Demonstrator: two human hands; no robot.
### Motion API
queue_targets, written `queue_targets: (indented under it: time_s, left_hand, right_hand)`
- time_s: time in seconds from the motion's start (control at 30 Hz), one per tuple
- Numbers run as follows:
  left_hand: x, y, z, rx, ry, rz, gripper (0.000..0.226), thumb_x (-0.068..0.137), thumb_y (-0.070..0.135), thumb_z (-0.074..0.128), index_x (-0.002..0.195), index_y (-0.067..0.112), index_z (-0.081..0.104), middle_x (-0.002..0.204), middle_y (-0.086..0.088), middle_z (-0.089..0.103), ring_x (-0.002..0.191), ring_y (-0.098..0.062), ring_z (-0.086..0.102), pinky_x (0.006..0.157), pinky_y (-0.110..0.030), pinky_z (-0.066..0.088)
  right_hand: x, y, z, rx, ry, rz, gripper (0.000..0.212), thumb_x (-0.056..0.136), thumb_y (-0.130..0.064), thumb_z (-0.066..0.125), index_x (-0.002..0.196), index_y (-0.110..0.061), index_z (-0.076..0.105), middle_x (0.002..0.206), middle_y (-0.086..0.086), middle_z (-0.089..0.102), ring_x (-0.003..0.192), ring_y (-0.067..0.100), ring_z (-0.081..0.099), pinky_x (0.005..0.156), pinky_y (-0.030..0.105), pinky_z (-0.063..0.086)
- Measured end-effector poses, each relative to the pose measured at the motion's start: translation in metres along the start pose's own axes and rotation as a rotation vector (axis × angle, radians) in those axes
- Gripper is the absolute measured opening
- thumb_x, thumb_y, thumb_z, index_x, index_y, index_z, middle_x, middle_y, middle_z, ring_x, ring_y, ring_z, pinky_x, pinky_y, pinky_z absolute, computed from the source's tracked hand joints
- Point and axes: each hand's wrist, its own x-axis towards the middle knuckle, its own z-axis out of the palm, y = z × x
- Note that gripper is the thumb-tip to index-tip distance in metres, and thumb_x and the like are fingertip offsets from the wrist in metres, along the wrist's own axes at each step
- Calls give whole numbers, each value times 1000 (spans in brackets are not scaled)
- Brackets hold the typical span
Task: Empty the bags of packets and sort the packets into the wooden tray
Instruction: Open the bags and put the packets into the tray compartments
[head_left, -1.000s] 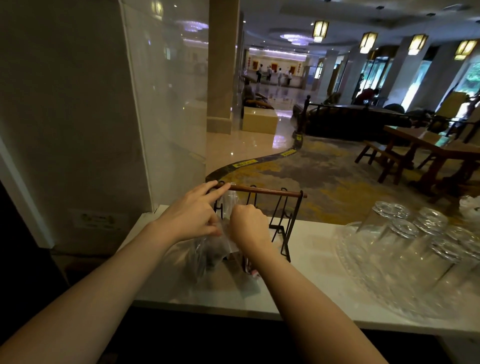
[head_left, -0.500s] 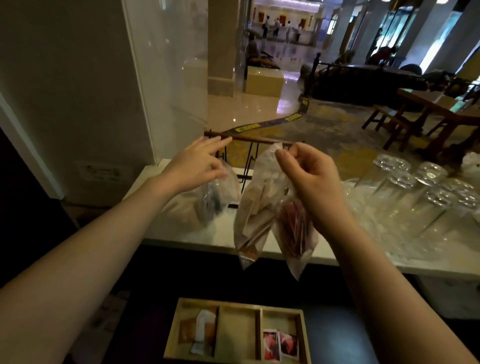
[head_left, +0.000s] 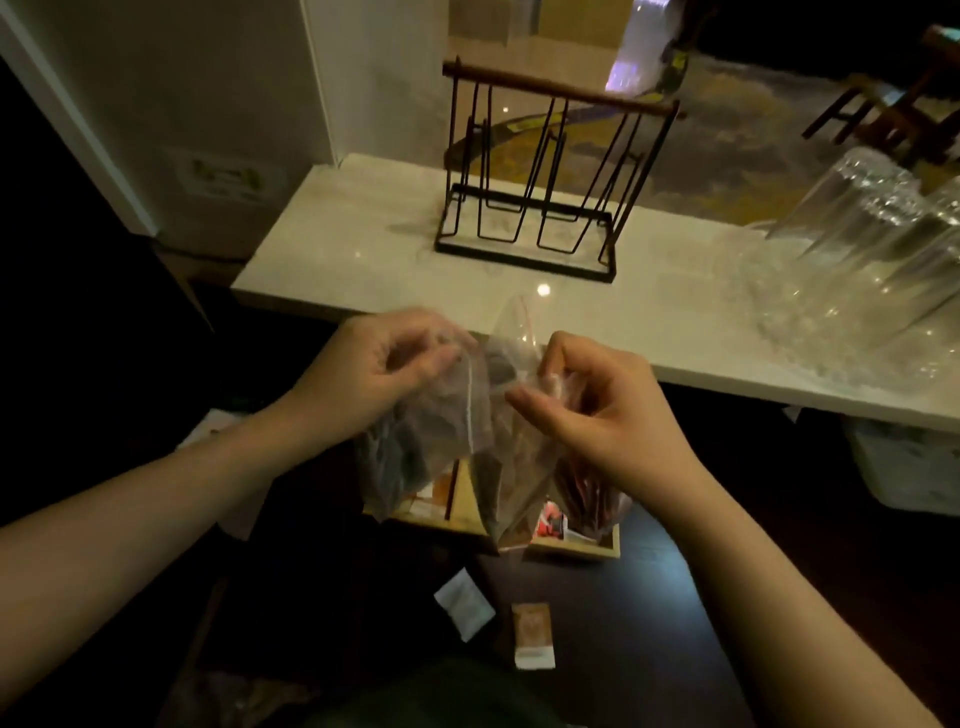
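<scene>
My left hand (head_left: 384, 374) grips a clear plastic bag of dark packets (head_left: 410, 457) by its top. My right hand (head_left: 597, 400) pinches the tops of two more clear bags, one with brown packets (head_left: 511, 478) and one with red packets (head_left: 587, 499). All the bags hang in front of me, over the wooden tray (head_left: 571, 548), which lies low on a dark surface and is mostly hidden behind them. The tray's visible compartments hold a few packets. A white packet (head_left: 464, 609) and a brown packet (head_left: 532, 636) lie loose on the dark surface below the tray.
A black wire rack with a wooden top bar (head_left: 550, 176) stands on the white marble counter (head_left: 363, 249). Several upturned glasses on a clear tray (head_left: 857, 270) crowd the counter's right end. A white wall corner is at the left.
The view has tilted down. Both hands have come off the rack and lowered toward me with the bags. My left hand now grips its bag instead of resting on it.
</scene>
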Motion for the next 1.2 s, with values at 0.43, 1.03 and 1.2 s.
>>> queue_targets:
  time_s: [0.43, 1.03, 1.2]
  left_hand:
    - [-104, -83, 64, 178, -291, -163, 52, 85, 66, 38, 79, 17, 55, 68, 3, 56, 64, -11, 56, 60, -38, 45]
    - [-130, -99, 146, 697, -446, 37, 13, 79, 40, 57, 81, 32, 67, 87, 16, 70, 85, -2, 68, 75, -21, 55]
    - [-129, -101, 153, 720, -522, -54, 35, 82, 42, 37, 88, 30, 69, 89, 16, 69, 87, -1, 64, 80, -19, 53]
  right_hand:
    - [-69, 84, 101, 55, -317, 148, 17, 84, -24, 68, 83, -16, 53, 78, -15, 53, 74, -3, 53, 65, 23, 45]
    - [-152, 149, 53, -22, 39, 603, 25, 82, -22, 69, 97, -36, 56, 90, -10, 64, 88, 1, 63, 75, 13, 51]
    - [-187, 170, 34, -223, 106, 684, 20, 88, -17, 62, 107, -23, 64, 99, -16, 57, 89, -7, 58, 77, 1, 41]
